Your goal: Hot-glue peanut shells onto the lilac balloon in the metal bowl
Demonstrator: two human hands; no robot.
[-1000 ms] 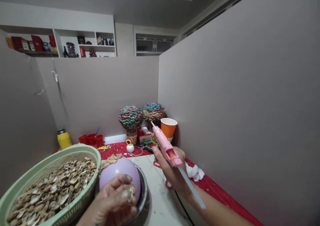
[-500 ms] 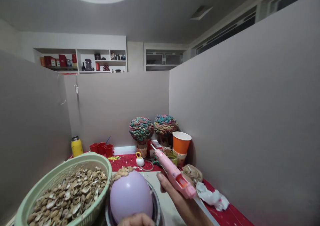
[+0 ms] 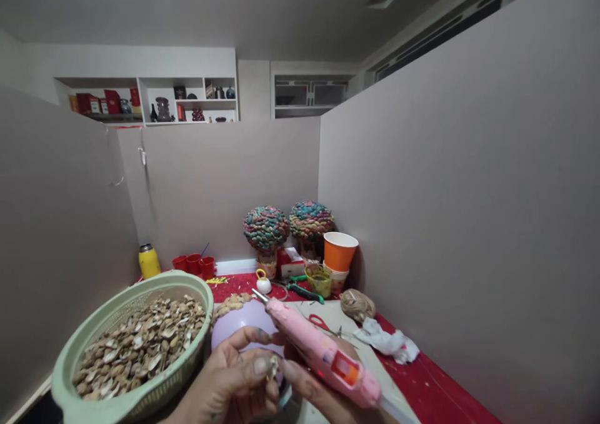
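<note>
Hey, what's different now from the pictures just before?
The left hand came up from the bottom edge and pinches a small pale piece in front of the purple balloon. The right hand moved left and down, close to it, and the tip of the pink glue gun swung the same way. The right hand still holds the gun; the green basket of shells stayed put.

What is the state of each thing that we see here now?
Basket: part-filled with shells
Balloon: inflated, shells on far side
Shell piece: pinched in left hand
Glue gun: in right hand, stick loaded
Scissors: partly hidden, opening unclear
Twine: wound in ball
Tissue: crumpled
Red cups: upright
Orange cup: upright, stacked
Flask: upright
Trees: upright
Bowl: upright
</note>
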